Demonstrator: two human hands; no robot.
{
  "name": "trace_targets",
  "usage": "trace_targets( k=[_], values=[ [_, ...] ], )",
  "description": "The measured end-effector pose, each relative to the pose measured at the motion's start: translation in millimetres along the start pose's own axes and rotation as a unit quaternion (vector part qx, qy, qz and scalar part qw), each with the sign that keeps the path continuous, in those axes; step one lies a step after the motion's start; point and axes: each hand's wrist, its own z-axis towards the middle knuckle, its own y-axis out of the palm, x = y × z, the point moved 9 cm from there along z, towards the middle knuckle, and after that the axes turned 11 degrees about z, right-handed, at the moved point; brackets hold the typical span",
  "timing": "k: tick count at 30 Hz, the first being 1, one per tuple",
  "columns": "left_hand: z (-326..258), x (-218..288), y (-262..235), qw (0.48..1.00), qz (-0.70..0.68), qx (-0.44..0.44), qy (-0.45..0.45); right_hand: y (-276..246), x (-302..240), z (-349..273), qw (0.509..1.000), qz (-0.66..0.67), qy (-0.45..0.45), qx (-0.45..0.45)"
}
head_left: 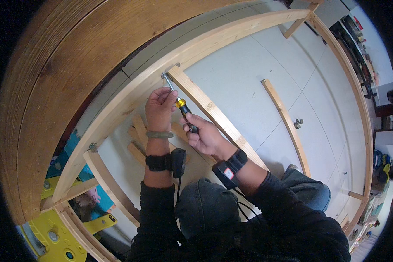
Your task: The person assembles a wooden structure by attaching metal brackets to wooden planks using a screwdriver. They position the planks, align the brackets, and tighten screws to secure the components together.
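1. The right hand (205, 136) is gripping the yellow-and-black handle of a screwdriver (181, 106), fingers wrapped closed around it.
2. The left hand (159, 109) is pinching the screwdriver's metal shaft near the tip, fingers curled closed about it.
3. The screwdriver's tip is pressing at a small metal bracket (167, 75), which is sitting at the joint where a cross batten (214, 114) is meeting the long wooden rail (196, 46) of a frame lying on the pale tiled floor (249, 74).
4. Both wrists are wearing black straps, and the sleeves are dark.
5. Short wood offcuts (137, 137) are lying just behind the left wrist.
6. A loose wooden strip (286, 124) is lying well to the right, with a small cluster of metal fittings (298, 123) just beside it.
7. A dark wooden panel (61, 78) is rising along the left; below it yellow and blue plastic pieces (56, 231) are showing. No container's contents are showing clearly.
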Motion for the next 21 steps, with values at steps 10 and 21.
trace_targets(
  k=[10,21],
  values=[
    [6.0,-5.8,-4.6,1.0,0.022,0.019,0.007,-15.3,5.1,33.0,0.996,0.087,-0.012,-0.005],
    [7.5,-4.3,-7.5,0.999,0.034,0.019,0.032,-20.4,3.8,29.5,0.999,0.037,-0.004,0.017]
  ],
)
